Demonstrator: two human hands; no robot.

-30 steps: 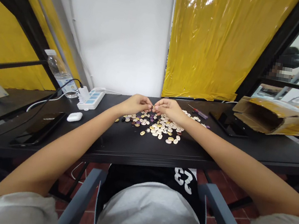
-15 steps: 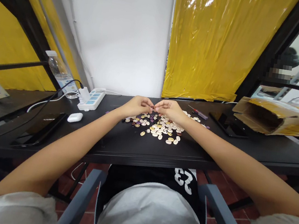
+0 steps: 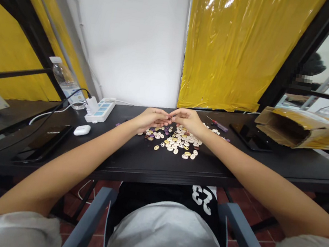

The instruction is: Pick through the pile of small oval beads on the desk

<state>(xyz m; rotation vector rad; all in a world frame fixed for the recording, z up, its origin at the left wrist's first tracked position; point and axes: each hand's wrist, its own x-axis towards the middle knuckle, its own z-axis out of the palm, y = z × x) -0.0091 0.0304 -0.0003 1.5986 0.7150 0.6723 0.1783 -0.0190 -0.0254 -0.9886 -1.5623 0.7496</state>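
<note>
Above a heap of small oval button-like pieces (image 3: pixel 177 141), my two hands meet at the fingertips. My left hand (image 3: pixel 152 119) reaches in from the left, closed in a pinch, its fingers fairly straight. Opposite it, my right hand (image 3: pixel 187 122) pinches with thumb and fingers bent downward. Between the fingertips sits a small dark reddish-brown piece (image 3: pixel 170 118), mostly covered, so its exact shape is unclear. The heap is largely cream, with yellow, brown and purple pieces mixed in; some lie partly hidden below my hands.
A screwdriver (image 3: pixel 217 124), a black phone (image 3: pixel 249 137) and an open cardboard box (image 3: pixel 302 129) lie to the right. Leftward are a white earphone case (image 3: pixel 82 130), a power strip (image 3: pixel 104 110), a water bottle (image 3: pixel 66 80) and another dark device (image 3: pixel 44 142). Cables cross the black table's left side.
My left hand's fingers have straightened somewhat and its hand has dipped slightly around the small piece. My right hand stays nearly in place, its fingers a little more arched.
</note>
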